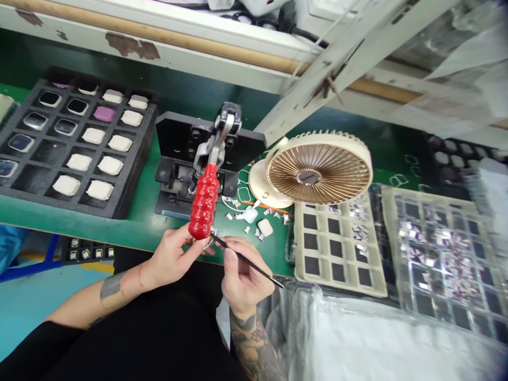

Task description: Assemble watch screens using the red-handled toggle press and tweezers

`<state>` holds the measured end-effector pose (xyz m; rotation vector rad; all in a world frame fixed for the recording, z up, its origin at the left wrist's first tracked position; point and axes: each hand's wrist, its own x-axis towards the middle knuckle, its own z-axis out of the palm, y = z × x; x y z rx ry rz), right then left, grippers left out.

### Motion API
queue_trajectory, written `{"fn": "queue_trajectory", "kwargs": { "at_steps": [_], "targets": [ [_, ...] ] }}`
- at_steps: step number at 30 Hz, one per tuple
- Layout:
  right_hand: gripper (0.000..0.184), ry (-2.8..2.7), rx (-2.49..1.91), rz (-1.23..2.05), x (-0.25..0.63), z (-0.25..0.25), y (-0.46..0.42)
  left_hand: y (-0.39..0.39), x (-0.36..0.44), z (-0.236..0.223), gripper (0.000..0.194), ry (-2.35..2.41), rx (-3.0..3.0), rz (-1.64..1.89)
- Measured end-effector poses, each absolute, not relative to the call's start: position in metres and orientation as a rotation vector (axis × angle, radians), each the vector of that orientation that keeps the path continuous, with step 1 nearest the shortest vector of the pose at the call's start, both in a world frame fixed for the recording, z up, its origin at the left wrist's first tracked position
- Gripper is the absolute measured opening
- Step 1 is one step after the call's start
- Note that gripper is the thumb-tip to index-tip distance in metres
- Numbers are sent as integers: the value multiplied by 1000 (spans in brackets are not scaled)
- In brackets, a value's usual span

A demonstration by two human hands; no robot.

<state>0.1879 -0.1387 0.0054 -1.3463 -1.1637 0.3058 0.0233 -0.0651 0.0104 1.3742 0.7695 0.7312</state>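
My left hand [170, 259] pinches a small pale piece [208, 241] between its fingertips, just below a toggle clamp's red ribbed handle [203, 203]. My right hand [242, 276] grips a thin black-handled tool [248, 260], like a fine brush, and its tip meets the small piece. The tool's exact tip is too small to make out. Behind the red handle, the clamp's metal linkage [216, 140] rises from a black fixture [186, 140]. White paper scraps [242, 214] lie on the green bench just beyond my hands.
A black foam tray [95, 203] holds rounded square pieces at the left. A cream desk fan [313, 169] stands right of the clamp. A cream tray [341, 278] and a transparent tray [440, 254] lie at the right, with a plastic bag [377, 338] along the front.
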Motion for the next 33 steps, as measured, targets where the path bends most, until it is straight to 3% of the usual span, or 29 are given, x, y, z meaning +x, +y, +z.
{"fn": "queue_trajectory", "kwargs": {
  "at_steps": [11, 16, 24, 33],
  "targets": [
    [23, -999, -1247, 443, 183, 10, -141, -65, 28, 6, 31, 800, 1293, 749],
    [12, -938, -1229, 460, 185, 16, -140, -64, 30, 5, 33, 822, 1233, 782],
    [29, -1150, -1302, 388, 188, 12, -145, -65, 28, 9, 34, 810, 1324, 793],
    [31, -1107, -1269, 391, 186, 5, -145, -67, 29, 10, 31, 800, 1355, 783]
  ]
}}
